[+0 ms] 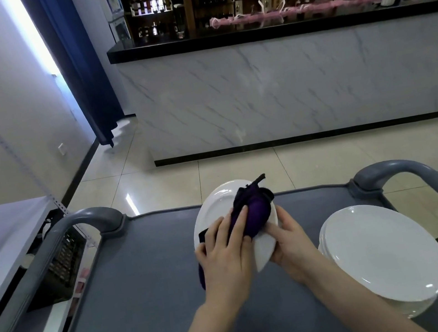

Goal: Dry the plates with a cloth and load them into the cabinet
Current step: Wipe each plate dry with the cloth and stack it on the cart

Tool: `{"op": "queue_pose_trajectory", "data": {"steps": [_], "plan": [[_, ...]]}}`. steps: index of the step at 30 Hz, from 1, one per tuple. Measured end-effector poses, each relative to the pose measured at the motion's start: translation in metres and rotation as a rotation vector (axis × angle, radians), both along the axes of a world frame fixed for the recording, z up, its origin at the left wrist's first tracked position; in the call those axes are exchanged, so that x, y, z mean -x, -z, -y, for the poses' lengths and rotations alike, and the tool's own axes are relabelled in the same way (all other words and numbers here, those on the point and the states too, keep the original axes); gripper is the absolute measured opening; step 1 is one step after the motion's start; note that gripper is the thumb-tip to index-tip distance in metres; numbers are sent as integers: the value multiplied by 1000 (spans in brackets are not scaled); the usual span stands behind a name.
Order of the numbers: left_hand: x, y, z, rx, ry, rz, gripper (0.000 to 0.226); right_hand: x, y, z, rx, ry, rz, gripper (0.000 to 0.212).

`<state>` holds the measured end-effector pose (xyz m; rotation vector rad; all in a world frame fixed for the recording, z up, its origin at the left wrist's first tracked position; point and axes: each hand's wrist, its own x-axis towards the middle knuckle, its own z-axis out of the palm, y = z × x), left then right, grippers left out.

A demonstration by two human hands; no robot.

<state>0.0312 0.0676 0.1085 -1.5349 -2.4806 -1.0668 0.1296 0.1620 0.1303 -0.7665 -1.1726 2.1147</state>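
Grey cart [144, 281] is carrying the plate stack [383, 257] on its right side. The plate [218, 204] is tilting over the cart's middle, right hand [290, 244] grip clamping its rim. Left hand [225, 255], fingers flat, is pressing the purple cloth [255, 212] onto the plate's face.

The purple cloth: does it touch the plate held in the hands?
Touching. The head view shows the left hand pressing the purple cloth onto the face of the white plate.

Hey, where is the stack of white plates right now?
In the head view, the stack of white plates sits on the right side of the grey cart top, just right of the right hand, which grips the plate being wiped.
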Motion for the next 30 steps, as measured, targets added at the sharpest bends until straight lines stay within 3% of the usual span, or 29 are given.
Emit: {"op": "queue_pose_trajectory", "data": {"steps": [8,14,21,30], "plan": [[43,-4,-18,124,0,-41,48,-13,5,0,-25,-65,56,30],[61,16,0,117,-131,186,51,-19,4,-1,-15,-112,69,30],[23,19,32,-6,-17,-55,48,-11,4,-9,28,-24,20,37],[17,16,4,72,46,-35,47,-14,12,-4,11,-31,50,32]]}}
